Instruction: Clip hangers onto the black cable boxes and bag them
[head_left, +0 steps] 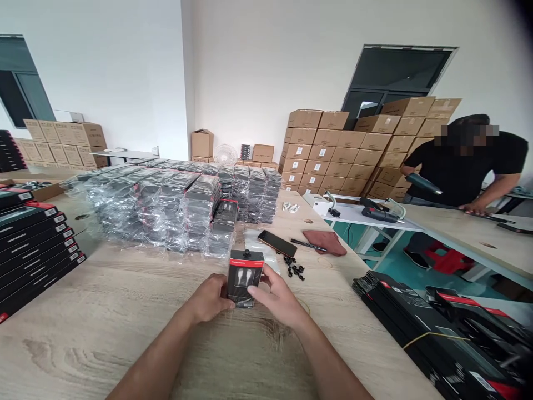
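Note:
Upright on the wooden table in front of me stands a small black box (pixel 245 280) with a red band and a picture of two pale shapes. A small black piece (pixel 247 253) shows at its top edge. My left hand (pixel 210 297) grips the box's left side near the bottom. On the other side, my right hand (pixel 277 294) has its thumb on the front face and its fingers around the right edge. Small black clips (pixel 295 270) lie scattered just beyond my right hand. Behind the box are a phone (pixel 277 243) and a clear plastic bag (pixel 254 238).
Plastic-wrapped boxes (pixel 158 205) are piled at the back. Flat black boxes (pixel 35 250) are stacked at left, folded black cartons (pixel 416 322) at right. A pen (pixel 308 244) lies by a brown cloth (pixel 328 243). Another person (pixel 470 161) holds a heat gun (pixel 423 183) at another table.

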`<state>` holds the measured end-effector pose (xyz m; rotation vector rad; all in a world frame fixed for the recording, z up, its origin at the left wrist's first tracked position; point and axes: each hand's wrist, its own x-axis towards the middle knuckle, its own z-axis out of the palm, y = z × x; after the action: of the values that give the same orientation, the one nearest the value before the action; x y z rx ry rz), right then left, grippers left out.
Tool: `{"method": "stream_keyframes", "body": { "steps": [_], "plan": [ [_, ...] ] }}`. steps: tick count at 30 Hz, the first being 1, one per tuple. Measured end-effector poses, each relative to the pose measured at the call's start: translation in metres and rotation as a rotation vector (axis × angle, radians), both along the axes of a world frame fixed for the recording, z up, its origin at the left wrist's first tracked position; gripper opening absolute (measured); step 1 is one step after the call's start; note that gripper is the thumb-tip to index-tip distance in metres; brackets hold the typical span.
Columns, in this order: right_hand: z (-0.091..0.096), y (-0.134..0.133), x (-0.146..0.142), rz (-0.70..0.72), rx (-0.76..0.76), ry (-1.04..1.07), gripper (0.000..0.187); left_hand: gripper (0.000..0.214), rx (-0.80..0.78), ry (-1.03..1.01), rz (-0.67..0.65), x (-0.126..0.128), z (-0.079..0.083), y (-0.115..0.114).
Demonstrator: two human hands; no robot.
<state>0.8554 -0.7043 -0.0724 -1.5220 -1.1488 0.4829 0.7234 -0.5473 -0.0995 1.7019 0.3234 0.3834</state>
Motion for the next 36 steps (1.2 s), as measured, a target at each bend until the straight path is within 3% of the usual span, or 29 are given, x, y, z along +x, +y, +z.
{"method": "stream_keyframes", "body": {
  "steps": [3, 9, 12, 16, 20, 23, 27, 29, 32, 36],
  "plan": [
    [0.000, 0.005, 0.005, -0.033, 0.100, 0.130, 0.029, 0.026, 0.057, 0.031, -0.091, 0.000, 0.000, -0.003],
    [-0.003, -0.002, 0.032, -0.332, 0.332, 0.544, 0.031, 0.046, -0.045, 0.094, -0.148, -0.005, 0.012, -0.005],
    [-0.003, -0.006, 0.034, -0.328, 0.341, 0.667, 0.032, 0.044, -0.150, 0.093, -0.163, -0.005, 0.019, -0.015],
    [-0.002, -0.005, 0.028, -0.332, 0.342, 0.689, 0.032, 0.042, -0.271, 0.122, -0.177, 0.004, 0.020, -0.045],
    [-0.001, -0.005, 0.025, -0.275, 0.380, 0.642, 0.037, 0.036, -0.587, -0.118, -0.077, 0.018, 0.026, -0.063],
    [-0.003, -0.004, 0.024, -0.243, 0.349, 0.570, 0.044, 0.026, -0.725, -0.290, 0.024, 0.033, 0.049, -0.051],
    [-0.014, 0.000, 0.021, -0.243, 0.234, 0.429, 0.043, 0.010, -0.908, -0.353, 0.278, 0.059, 0.085, -0.009],
    [-0.020, 0.002, 0.019, -0.241, 0.189, 0.347, 0.041, 0.008, -0.940, -0.363, 0.375, 0.070, 0.096, 0.011],
    [-0.027, 0.003, 0.018, -0.247, 0.147, 0.226, 0.036, 0.019, -0.939, -0.381, 0.464, 0.075, 0.096, 0.025],
    [-0.033, 0.004, 0.020, -0.250, 0.118, 0.077, 0.027, 0.032, -0.906, -0.400, 0.514, 0.050, 0.072, 0.016]
  ]
}}
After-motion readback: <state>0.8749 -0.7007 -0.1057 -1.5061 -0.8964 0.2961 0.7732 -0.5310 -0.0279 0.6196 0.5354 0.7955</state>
